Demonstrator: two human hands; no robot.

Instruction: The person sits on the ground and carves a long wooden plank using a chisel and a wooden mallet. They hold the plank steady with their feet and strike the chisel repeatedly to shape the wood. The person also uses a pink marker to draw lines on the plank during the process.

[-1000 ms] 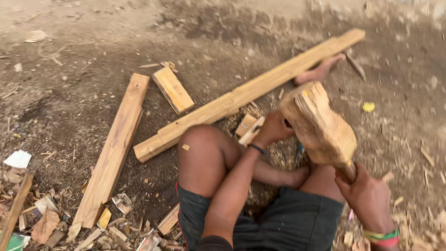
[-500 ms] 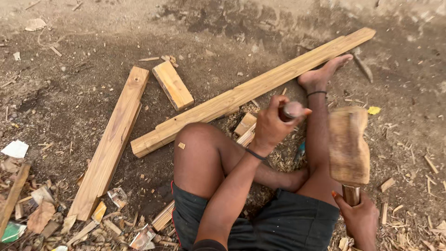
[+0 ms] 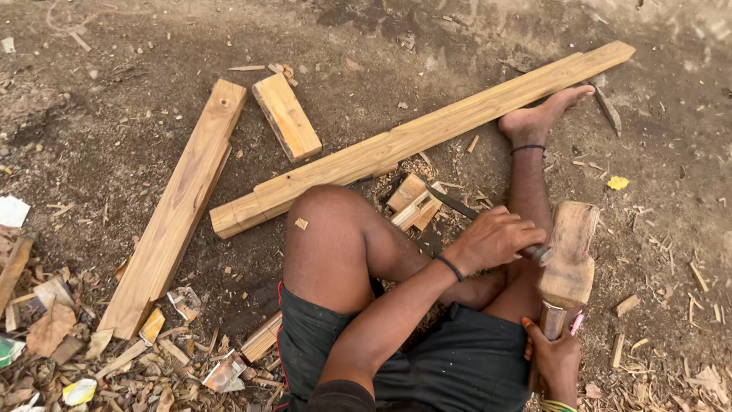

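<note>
The left hand (image 3: 494,240) is clenched around a chisel (image 3: 465,207), its dark blade running out past the fingers toward small wood blocks (image 3: 410,200). The right hand (image 3: 555,358) grips a wooden mallet (image 3: 568,255) by the handle, the head touching the chisel's butt just beside the left knuckles.

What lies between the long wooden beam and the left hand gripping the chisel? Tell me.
In the head view, between the long beam and the left hand lie small light wood offcuts, shavings, and the chisel's dark blade.
</note>
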